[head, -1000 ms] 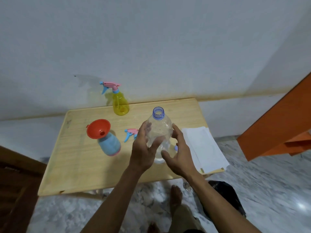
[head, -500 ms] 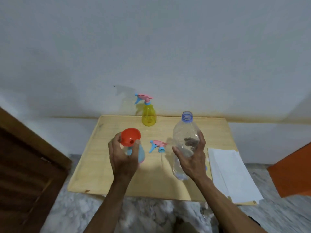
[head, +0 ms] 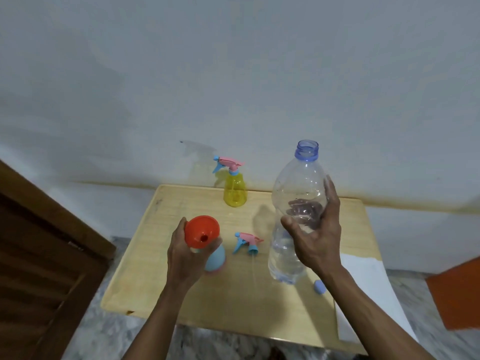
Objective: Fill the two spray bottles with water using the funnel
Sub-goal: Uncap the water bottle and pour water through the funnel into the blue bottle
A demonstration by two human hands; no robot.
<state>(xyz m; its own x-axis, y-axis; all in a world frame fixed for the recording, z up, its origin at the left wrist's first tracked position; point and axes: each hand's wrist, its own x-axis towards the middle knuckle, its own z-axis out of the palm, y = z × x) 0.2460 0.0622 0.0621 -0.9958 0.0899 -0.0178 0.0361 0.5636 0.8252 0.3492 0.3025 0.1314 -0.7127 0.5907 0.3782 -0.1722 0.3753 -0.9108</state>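
Funnel (head: pixel 202 232) seated in the blue bottle (head: pixel 215 258), both steadied on the table (head: pixel 233 302) by my left hand (head: pixel 185 255); my right hand (head: pixel 315 237), wrapped round the uncapped water bottle (head: pixel 293 203), should tip slowly over the funnel's centre.

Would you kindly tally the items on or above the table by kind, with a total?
Spray bottles: 2, yellow bottle, blue bottle
Loose spray heads: 1
Funnels: 1
Water bottles: 1
Bottle caps: 1
Paper sheets: 1
Total: 7
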